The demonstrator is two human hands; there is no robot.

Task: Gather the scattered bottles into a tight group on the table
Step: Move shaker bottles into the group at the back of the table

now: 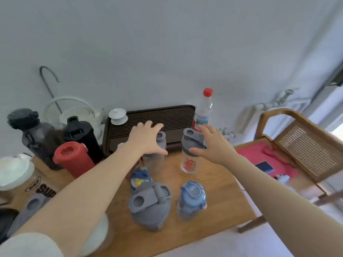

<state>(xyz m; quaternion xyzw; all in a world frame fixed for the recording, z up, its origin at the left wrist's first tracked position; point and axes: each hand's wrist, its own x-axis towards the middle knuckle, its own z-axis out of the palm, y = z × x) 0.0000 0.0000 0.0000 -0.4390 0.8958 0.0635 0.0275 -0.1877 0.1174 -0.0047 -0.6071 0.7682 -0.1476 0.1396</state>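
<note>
My left hand [146, 139] hovers with fingers spread over a clear shaker bottle with a grey lid [155, 158], just at its top. My right hand [213, 145] is open beside a clear grey-lidded bottle with red lettering [189, 160], the thumb near its shoulder. A water bottle with a red cap [203, 110] stands behind it. Nearer me stand a large grey-lidded bottle [149, 203] and a blue bottle [192, 200]. A small patterned blue bottle [140, 179] sits between them and my left hand. At the left stand red [73, 158], black [81, 137] and smoky grey [35, 135] bottles.
A dark slatted tea tray [167, 115] with a white lidded cup [118, 116] lies along the wall. A kettle [78, 110] and a white bowl [13, 171] sit at the left. A cane chair [304, 143] with a red cushion and a phone stands right of the wooden table [219, 197].
</note>
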